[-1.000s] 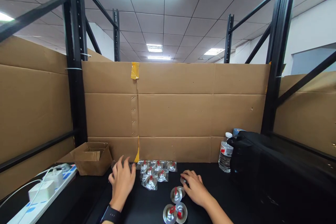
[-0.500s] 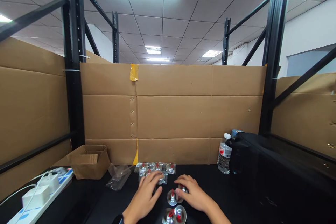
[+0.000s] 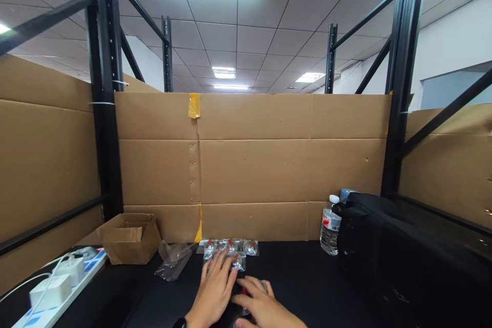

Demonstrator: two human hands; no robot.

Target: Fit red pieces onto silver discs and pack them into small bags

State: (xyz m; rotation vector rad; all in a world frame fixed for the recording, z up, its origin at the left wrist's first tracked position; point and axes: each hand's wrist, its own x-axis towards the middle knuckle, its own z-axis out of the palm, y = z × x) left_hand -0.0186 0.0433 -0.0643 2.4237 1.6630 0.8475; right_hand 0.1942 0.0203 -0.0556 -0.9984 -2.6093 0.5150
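Small silver metal discs with red ties, sealed in clear bags (image 3: 230, 247), lie in a cluster on the black table (image 3: 300, 277) near the cardboard wall. My left hand (image 3: 215, 287) reaches forward with its fingers stretched flat on the nearest bags. My right hand (image 3: 258, 307) lies just beside it at the bottom edge. Its fingers curl leftward over a loose metal disc (image 3: 263, 283), of which only a sliver shows. The other loose discs are hidden under my hands.
An empty clear bag (image 3: 175, 259) lies left of the cluster, beside a small open cardboard box (image 3: 128, 238). A white power strip with adapters (image 3: 54, 284) sits far left. A water bottle (image 3: 329, 225) and a black bag (image 3: 384, 246) stand on the right. Cardboard walls and black rack posts enclose the table.
My left hand moved right from the empty bag onto the bagged discs. My right hand shifted left and toward me, covering the loose discs. The view tilted up slightly.
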